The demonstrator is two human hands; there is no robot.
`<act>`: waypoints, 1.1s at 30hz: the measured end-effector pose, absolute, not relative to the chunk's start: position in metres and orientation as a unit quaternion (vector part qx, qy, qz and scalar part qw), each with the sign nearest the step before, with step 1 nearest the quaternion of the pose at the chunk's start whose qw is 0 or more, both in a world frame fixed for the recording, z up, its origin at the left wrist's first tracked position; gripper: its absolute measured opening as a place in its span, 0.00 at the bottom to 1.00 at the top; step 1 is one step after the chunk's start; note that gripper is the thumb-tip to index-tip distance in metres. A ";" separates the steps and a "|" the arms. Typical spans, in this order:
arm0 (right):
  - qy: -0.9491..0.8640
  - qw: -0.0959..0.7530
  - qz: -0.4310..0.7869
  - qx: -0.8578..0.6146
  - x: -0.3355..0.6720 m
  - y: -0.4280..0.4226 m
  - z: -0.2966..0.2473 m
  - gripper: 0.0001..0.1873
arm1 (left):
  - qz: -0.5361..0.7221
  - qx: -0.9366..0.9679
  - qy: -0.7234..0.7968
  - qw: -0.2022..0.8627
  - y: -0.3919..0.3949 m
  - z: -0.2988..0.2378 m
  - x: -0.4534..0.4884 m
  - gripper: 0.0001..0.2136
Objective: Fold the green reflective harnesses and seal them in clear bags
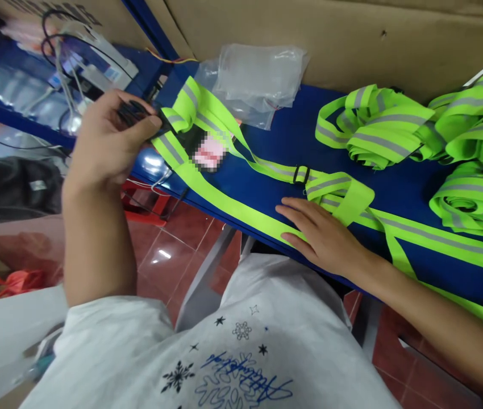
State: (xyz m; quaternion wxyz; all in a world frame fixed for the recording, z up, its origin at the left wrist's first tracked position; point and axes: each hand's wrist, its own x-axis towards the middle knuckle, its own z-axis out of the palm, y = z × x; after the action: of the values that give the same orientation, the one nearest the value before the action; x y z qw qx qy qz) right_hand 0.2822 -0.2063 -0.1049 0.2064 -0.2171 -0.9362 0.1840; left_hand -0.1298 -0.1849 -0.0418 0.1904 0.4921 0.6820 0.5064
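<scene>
"Where a blue table is backed by brown cardboard, how is the bright green strap laid?"

"It is stretched along the front, from one hand to the other, and more seems bunched behind. Rolled straps are piled at the right, and see-through bags are set at the back."

"And the hands?"

"The right hand is spread low over the strap, palm down. By the left hand, a black clip is pinched — thumb against fingers."

"How can this be done well?"

"The strap should be kept flat, so no twist is let in. The black slider should be kept out of the folds."

"And the edges?"

"Care is needed at the front — the strap could be slipped off there. More room is given by the blue part behind."
</scene>
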 end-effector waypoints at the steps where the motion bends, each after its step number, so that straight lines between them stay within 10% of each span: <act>1: -0.927 0.232 0.189 -0.229 0.277 -0.200 -0.101 0.23 | 0.512 0.502 0.668 0.199 -0.187 -0.040 -0.125 0.28; 7: -0.886 0.226 0.125 -0.385 0.228 -0.147 -0.103 0.38 | 0.533 0.496 0.645 0.231 -0.191 -0.033 -0.105 0.29; 13: -0.913 0.102 0.099 -0.383 0.218 -0.124 -0.118 0.19 | 0.552 0.433 0.698 0.142 -0.190 -0.039 -0.112 0.24; 33: -0.896 0.156 0.134 -0.393 0.267 -0.089 -0.135 0.19 | 0.588 0.265 0.743 0.178 -0.214 -0.064 -0.142 0.13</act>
State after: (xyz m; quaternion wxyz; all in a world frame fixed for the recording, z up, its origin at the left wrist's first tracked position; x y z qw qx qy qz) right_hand 0.2669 -0.0890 -0.1348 0.1559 -0.3932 -0.8961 0.1345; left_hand -0.1416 -0.2140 -0.0638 0.1785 0.2645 0.7429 0.5884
